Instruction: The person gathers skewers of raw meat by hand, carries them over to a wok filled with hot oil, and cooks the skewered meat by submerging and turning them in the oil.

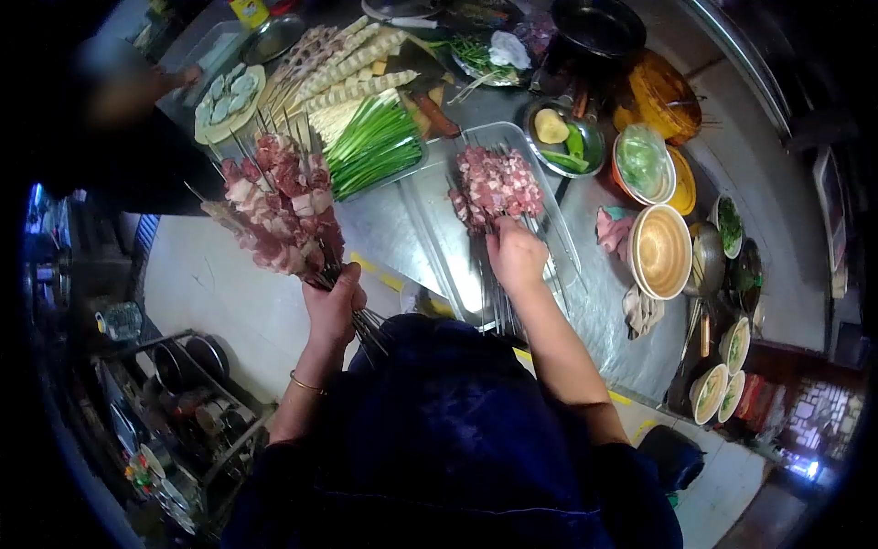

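My left hand point(331, 306) is closed around the lower ends of a thick bundle of raw meat skewers point(283, 206), held up to the left of the table. Chunks of pink and pale meat cover their upper part, and bare metal tips stick out beyond. Over a clear tray point(425, 197), my right hand point(519, 256) is curled on the bare sticks of a second set of meat skewers point(498, 183). Those skewers lie side by side in the tray with their handles toward me. The fingertips of my right hand are partly hidden under it.
Left of the tray sit green chives point(373, 146) and pale skewered food point(357, 90). To the right are a metal bowl with peppers point(565, 137), a beige bowl point(660, 252) and a cloth point(644, 309). Another person point(123, 101) stands at the far left.
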